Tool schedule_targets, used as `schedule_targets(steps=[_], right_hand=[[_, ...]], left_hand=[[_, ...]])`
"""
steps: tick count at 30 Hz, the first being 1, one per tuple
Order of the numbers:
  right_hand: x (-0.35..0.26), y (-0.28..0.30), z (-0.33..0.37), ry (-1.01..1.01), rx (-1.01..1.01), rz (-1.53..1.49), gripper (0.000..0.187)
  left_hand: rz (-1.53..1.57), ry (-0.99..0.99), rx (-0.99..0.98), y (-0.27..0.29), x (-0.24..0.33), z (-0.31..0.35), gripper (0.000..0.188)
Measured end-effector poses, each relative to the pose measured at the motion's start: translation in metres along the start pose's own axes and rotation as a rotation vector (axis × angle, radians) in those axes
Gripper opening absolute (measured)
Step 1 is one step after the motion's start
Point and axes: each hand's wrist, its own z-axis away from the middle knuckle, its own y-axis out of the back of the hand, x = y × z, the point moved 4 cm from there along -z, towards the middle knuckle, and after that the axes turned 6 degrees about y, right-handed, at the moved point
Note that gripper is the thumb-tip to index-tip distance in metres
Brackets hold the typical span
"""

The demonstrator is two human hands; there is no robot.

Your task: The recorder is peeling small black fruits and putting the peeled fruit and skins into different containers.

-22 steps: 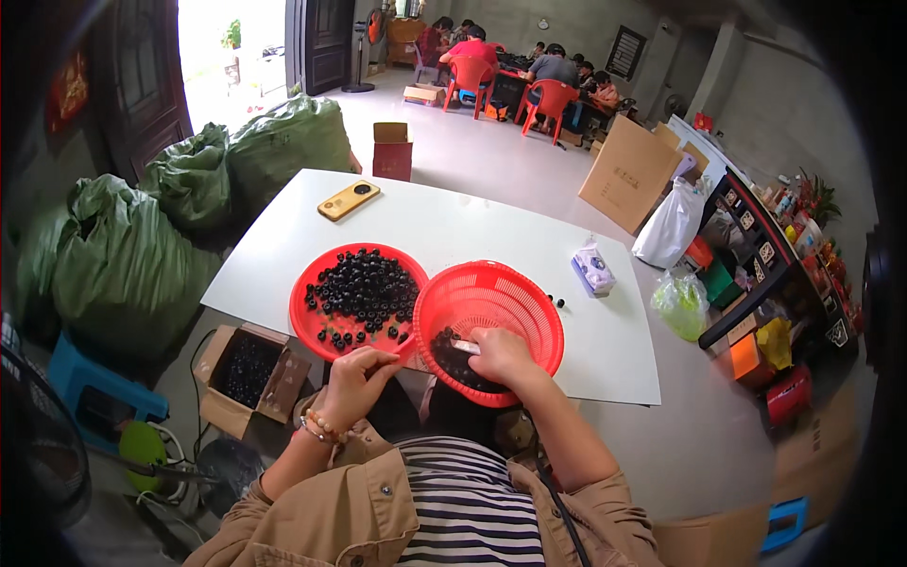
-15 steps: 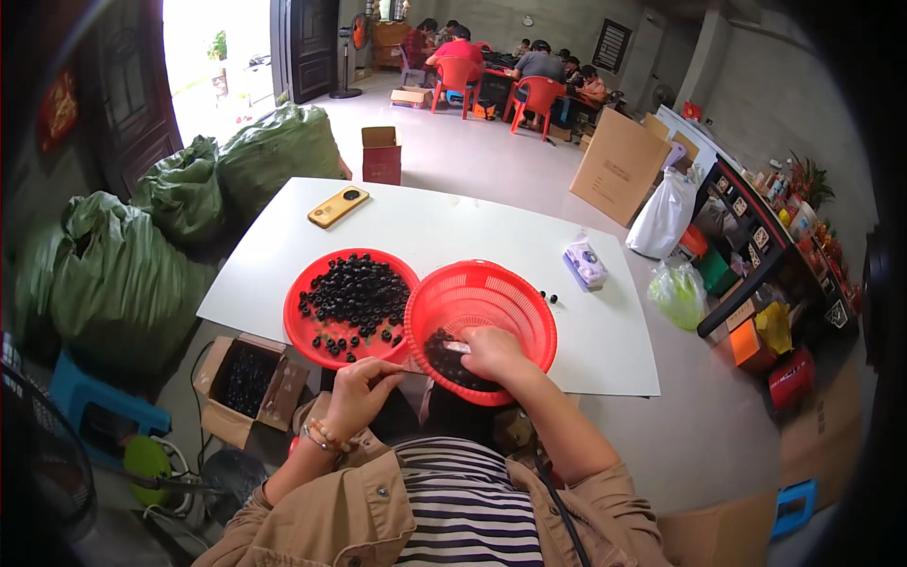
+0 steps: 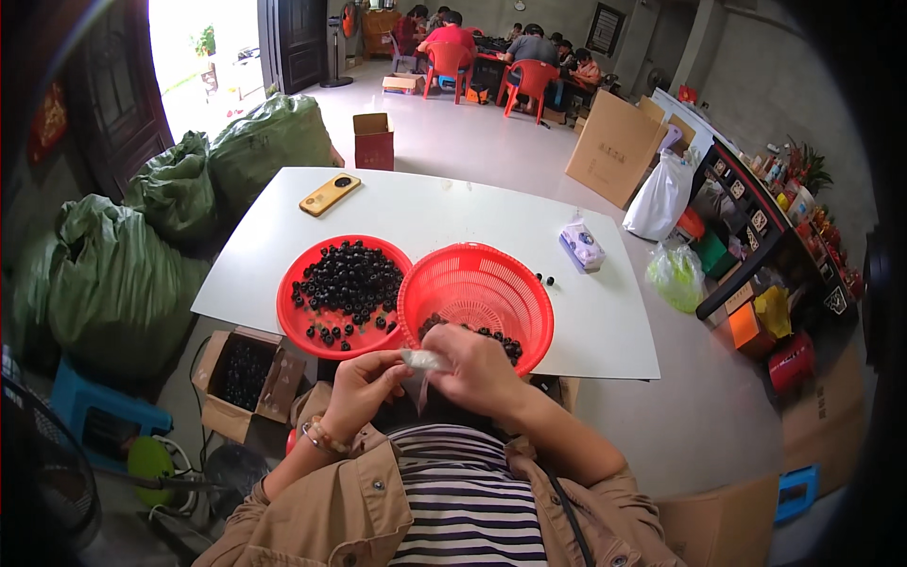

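Just in front of my body, both hands meet over the near rim of a red slotted basket [image 3: 524, 295]. A small whitish wrapped piece [image 3: 427, 360] is gripped in my right hand [image 3: 480, 370]. My left hand [image 3: 362, 389] is closed in a pinch at that piece's left end; what its fingertips hold is too small to make out. Small round black parts [image 3: 503, 342] lie along the near side of the basket, partly hidden by my right hand. A shallow red tray [image 3: 295, 326] stands left of it, with many similar black parts [image 3: 351, 276] heaped on it.
On the white table [image 3: 248, 248] are a yellow phone [image 3: 329, 195], a tissue pack [image 3: 582, 248] and two loose black parts. A carton of black parts [image 3: 248, 373] stands at lower left. Green sacks [image 3: 118, 283] flank the table. People sit at a far table.
My right hand has come out of the basket toward me, bringing the whitish piece to my left hand. My left hand stays near the tray's front, still pinched. The view has shifted slightly.
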Motion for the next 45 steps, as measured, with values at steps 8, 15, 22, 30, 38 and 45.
schedule_targets(steps=[8,15,22,30,38,45], right_hand=[[-0.018,-0.016,0.003,0.108,0.045,-0.07,0.027],[-0.015,-0.022,0.006,0.078,0.154,-0.147,0.023],[-0.003,-0.032,0.008,-0.044,0.029,-0.29,0.033],[0.002,-0.025,0.01,-0.173,-0.11,-0.444,0.03],[-0.001,-0.024,0.013,-0.178,-0.109,-0.502,0.023],[0.0,-0.027,0.014,-0.158,-0.045,-0.532,0.023]], left_hand=[[0.398,0.164,-0.165,0.002,-0.006,-0.002,0.023],[0.729,0.233,-0.245,-0.003,-0.006,0.003,0.019],[0.535,0.084,-0.108,0.007,0.002,0.003,0.016],[0.362,0.056,-0.121,0.006,0.008,0.004,0.022],[0.374,0.052,-0.135,0.007,0.006,0.004,0.026],[0.399,0.026,-0.127,0.008,0.001,0.002,0.022]])
